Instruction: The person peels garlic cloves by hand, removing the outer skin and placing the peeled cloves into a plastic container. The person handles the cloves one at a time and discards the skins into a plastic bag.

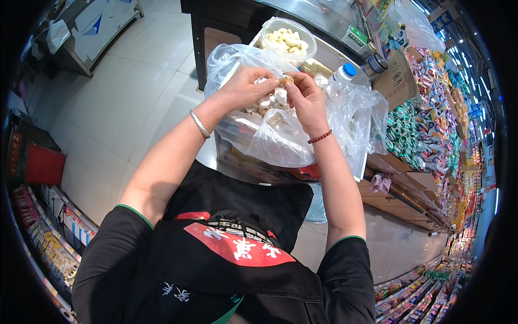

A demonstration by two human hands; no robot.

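Observation:
My left hand (pixel 249 87) and my right hand (pixel 308 97) meet at the fingertips around a small brownish garlic clove (pixel 285 80). Both thumbs and forefingers pinch it, and much of it is covered by them. Right below, unpeeled garlic (pixel 264 102) with white papery skin lies in an opened clear plastic bag (pixel 279 139). Just beyond my hands stands a round clear plastic tub (pixel 312 45), holding many peeled, pale garlic cloves (pixel 288 40).
A white bottle with a blue cap (pixel 344 73) stands right of the tub. Behind it are a dark-lidded jar (pixel 374 65) and a green-and-white box (pixel 355 39). Wrapped sweets (pixel 404 127) fill a display to the right. Tiled floor (pixel 121 97) lies left, with a red box (pixel 44 164) on it.

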